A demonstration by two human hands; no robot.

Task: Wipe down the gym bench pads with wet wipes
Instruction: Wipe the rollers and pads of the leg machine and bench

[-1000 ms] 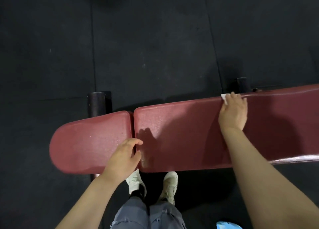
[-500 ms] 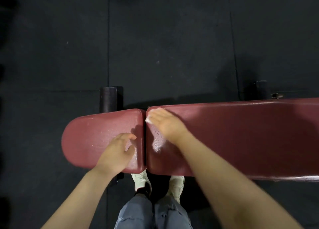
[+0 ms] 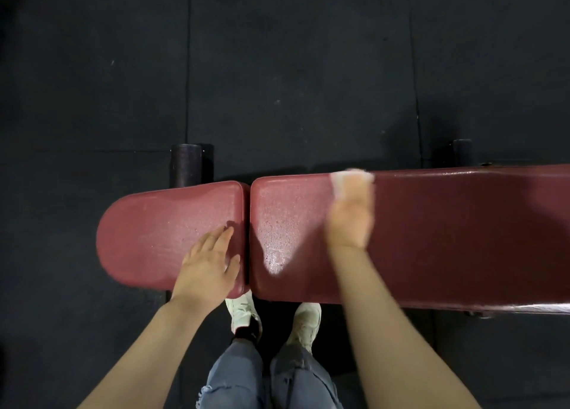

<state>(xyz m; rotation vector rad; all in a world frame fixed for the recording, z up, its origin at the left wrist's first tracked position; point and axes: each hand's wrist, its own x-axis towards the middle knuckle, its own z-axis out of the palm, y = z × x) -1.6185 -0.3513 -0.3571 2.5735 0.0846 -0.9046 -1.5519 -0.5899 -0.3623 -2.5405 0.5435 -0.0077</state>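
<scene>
Right hand (image 3: 350, 214): motion-blurred; individual fingers cannot be told apart. Wipe (image 3: 351, 177): blurred, mostly covered by the hand, only a pale edge showing at the far rim of the long pad (image 3: 462, 229); its shape and folds unreadable. Long pad: cut off by the right edge, its end out of view. Bench frame: hidden under both pads; only two dark stubs (image 3: 186, 165) show beyond the far side, and a sliver of metal at the near right. Left shoe (image 3: 242, 311): toe hidden under the short pad (image 3: 160, 229). Both forearms and the jeans (image 3: 268, 377): cut off by the bottom edge.
</scene>
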